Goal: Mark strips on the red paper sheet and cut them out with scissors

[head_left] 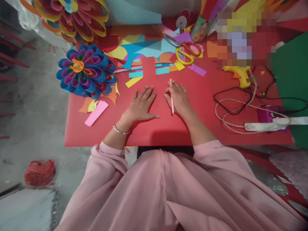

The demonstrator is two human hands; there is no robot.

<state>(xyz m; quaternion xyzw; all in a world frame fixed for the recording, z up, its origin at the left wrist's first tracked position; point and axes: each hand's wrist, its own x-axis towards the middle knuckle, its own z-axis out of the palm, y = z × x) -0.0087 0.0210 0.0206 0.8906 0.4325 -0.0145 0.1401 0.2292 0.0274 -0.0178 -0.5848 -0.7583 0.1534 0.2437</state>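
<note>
My left hand (142, 106) lies flat on the red tabletop (144, 134), palm down with its fingers spread and the thumb pointing right. A bracelet circles that wrist. To its right, my right hand (179, 98) rests on the table with bent fingers, holding a slim pink pencil (171, 99) by the thumb side. The pencil points away from me, roughly upright in the picture. Just beyond both hands a red paper strip (149, 67) lies across blue and yellow strips. A pink paper strip (96, 113) sits left of my left hand.
Scissors (185, 51) with red and yellow handles lie on coloured paper scraps at the back. A blue and purple paper flower (86, 70) stands at the left, a larger one (72, 16) behind it. At right are a yellow glue gun (240, 76), tangled cables and a white power strip (262, 125).
</note>
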